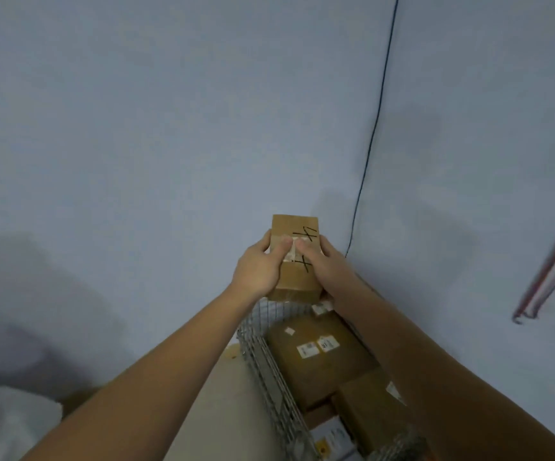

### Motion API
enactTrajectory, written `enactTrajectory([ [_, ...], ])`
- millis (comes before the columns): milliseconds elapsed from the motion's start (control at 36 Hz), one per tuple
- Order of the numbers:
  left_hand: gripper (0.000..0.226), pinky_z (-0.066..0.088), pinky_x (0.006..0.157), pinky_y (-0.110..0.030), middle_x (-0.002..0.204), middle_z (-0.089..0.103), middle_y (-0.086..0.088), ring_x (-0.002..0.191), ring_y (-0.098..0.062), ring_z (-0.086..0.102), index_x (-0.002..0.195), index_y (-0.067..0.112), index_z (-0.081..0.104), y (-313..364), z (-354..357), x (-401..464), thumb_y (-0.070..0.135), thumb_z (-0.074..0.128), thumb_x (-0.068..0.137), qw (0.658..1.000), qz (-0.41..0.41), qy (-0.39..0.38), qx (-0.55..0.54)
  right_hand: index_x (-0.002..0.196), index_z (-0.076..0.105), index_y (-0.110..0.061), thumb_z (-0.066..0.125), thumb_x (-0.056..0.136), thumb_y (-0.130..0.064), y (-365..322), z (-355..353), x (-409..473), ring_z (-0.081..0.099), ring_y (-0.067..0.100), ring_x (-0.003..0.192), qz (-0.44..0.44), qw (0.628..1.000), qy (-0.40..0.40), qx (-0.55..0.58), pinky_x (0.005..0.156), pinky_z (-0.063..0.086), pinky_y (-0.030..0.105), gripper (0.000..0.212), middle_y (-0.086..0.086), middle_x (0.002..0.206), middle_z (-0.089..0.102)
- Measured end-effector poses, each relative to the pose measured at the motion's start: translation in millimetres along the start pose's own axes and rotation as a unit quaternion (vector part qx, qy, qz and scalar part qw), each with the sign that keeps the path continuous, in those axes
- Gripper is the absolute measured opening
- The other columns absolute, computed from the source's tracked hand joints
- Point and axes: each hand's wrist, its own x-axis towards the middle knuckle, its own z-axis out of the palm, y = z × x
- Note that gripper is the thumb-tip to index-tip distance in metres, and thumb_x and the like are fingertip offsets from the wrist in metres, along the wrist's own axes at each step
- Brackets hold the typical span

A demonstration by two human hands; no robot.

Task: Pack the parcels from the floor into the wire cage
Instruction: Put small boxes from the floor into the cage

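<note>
Above the far end of the wire cage, a small cardboard box held up in both hands, clear of everything below. Left hand wrapped round the box's left side, thumb lying across the top; right hand gripping the right side, fingers resting on the top face. Black marker strokes and a strip of clear tape on the box's upper face, partly covered by the thumb and fingers. Both bare forearms stretched forward from the lower corners of the view. Inside the cage, directly beneath the held box, a large brown parcel with several small white labels, lying flat; nearer the camera and to the right, a second brown box touching it, partly hidden by the right forearm. At the near end of the cage, a blue-and-white package, blurred, details unreadable. Left of the cage, a strip of pale floor. Behind everything, a plain bluish wall with a thin dark cable running down it to just beside the box. At far right, a red and pale rod leaning diagonally, blurred. At bottom left, something white and soft-looking, too blurred to identify.
</note>
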Motion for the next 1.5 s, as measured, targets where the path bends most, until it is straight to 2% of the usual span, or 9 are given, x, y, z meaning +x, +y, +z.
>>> enactTrajectory([
  [111, 0.048, 0.062, 0.085, -0.047, 0.11, 0.076, 0.007, 0.092, -0.018, 0.075, 0.131, 0.046, 0.062, -17.0, -48.5, 18.9, 0.07, 0.049, 0.092, 1.0, -0.017, 0.006, -0.01, 0.12, 0.06, -0.042, 0.062, 0.093, -0.054, -12.5, 48.7, 18.3, 0.073, 0.024, 0.097, 0.016, 1.0, -0.019, 0.001, 0.078, 0.063, 0.053, 0.029, 0.0, 0.114, 0.071],
  [306, 0.046, 0.062, 0.083, -0.047, 0.108, 0.076, 0.006, 0.089, -0.018, 0.075, 0.134, 0.044, 0.061, -49.9, -81.8, 67.7, 0.067, 0.05, 0.096, 0.999, -0.028, 0.004, -0.017, 0.109, 0.059, -0.047, 0.057, 0.097, -0.055, -8.3, 93.2, 67.3, 0.07, 0.022, 0.094, 0.034, 0.999, -0.031, -0.006, 0.066, 0.063, 0.041, 0.015, -0.003, 0.109, 0.07],
  [417, 0.063, 0.063, 0.083, -0.044, 0.115, 0.075, 0.004, 0.091, -0.018, 0.075, 0.141, 0.041, 0.056, -72.0, -78.4, 102.6, 0.077, 0.046, 0.09, 0.999, -0.039, -0.006, -0.008, 0.121, 0.063, -0.043, 0.06, 0.094, -0.058, 7.9, 102.4, 105.1, 0.072, 0.026, 0.097, 0.053, 0.998, -0.018, 0.003, 0.075, 0.063, 0.052, 0.031, -0.001, 0.112, 0.073],
  [472, 0.054, 0.063, 0.081, -0.042, 0.111, 0.075, 0.004, 0.089, -0.018, 0.075, 0.138, 0.038, 0.059, -80.0, -74.9, 123.3, 0.07, 0.047, 0.096, 0.999, -0.049, -0.008, -0.011, 0.122, 0.063, -0.042, 0.061, 0.094, -0.058, 15.0, 103.4, 126.5, 0.072, 0.027, 0.098, 0.061, 0.998, -0.012, 0.005, 0.076, 0.063, 0.054, 0.033, 0.0, 0.112, 0.073],
  [750, 0.042, 0.051, 0.064, -0.019, 0.105, 0.07, 0.009, 0.085, -0.007, 0.068, 0.134, 0.035, 0.06, -101.7, -45.6, 249.8, 0.058, 0.042, 0.104, 0.996, -0.058, -0.068, 0.005, 0.11, 0.065, -0.042, 0.062, 0.095, -0.055, 32.3, 89.2, 241.5, 0.07, 0.024, 0.094, 0.101, 0.994, 0.027, 0.02, 0.064, 0.063, 0.041, 0.02, -0.001, 0.109, 0.071],
  [1028, 0.036, 0.058, 0.065, -0.028, 0.097, 0.069, 0.01, 0.085, -0.012, 0.069, 0.129, 0.033, 0.061, -125.2, -28.7, 373.0, 0.055, 0.048, 0.103, 0.989, -0.085, -0.118, -0.034, 0.106, 0.066, -0.04, 0.065, 0.094, -0.051, 40.4, 83.7, 349.5, 0.073, 0.021, 0.086, 0.125, 0.989, 0.075, 0.03, 0.055, 0.059, 0.031, 0.016, -0.001, 0.101, 0.074],
  [1167, 0.04, 0.06, 0.09, -0.048, 0.109, 0.072, 0.004, 0.096, -0.021, 0.071, 0.131, 0.035, 0.062, -148.8, -22.4, 443.5, 0.058, 0.049, 0.101, 0.982, -0.077, -0.171, -0.025, 0.115, 0.069, -0.035, 0.068, 0.09, -0.055, 54.2, 89.5, 405.4, 0.077, 0.022, 0.085, 0.132, 0.982, 0.117, 0.061, 0.073, 0.064, 0.044, 0.032, 0.0, 0.098, 0.078],
  [1306, 0.035, 0.061, 0.08, -0.03, 0.103, 0.076, 0.006, 0.086, -0.013, 0.075, 0.127, 0.033, 0.066, -168.4, -1.8, 503.4, 0.053, 0.052, 0.102, 0.967, -0.047, -0.248, -0.026, 0.139, 0.058, -0.029, 0.074, 0.082, -0.061, 76.4, 81.6, 449.1, 0.077, 0.023, 0.086, 0.151, 0.968, 0.186, 0.079, 0.077, 0.063, 0.048, 0.067, 0.003, 0.106, 0.078],
  [1500, 0.036, 0.061, 0.085, -0.035, 0.103, 0.076, 0.009, 0.089, -0.012, 0.074, 0.125, 0.042, 0.065, -165.4, 62.2, 545.2, 0.061, 0.048, 0.1, 0.93, -0.021, -0.366, -0.019, 0.122, 0.067, -0.036, 0.069, 0.087, -0.059, 92.2, 40.8, 460.6, 0.077, 0.02, 0.084, 0.157, 0.94, 0.295, 0.068, 0.077, 0.064, 0.047, 0.042, 0.001, 0.102, 0.078],
])
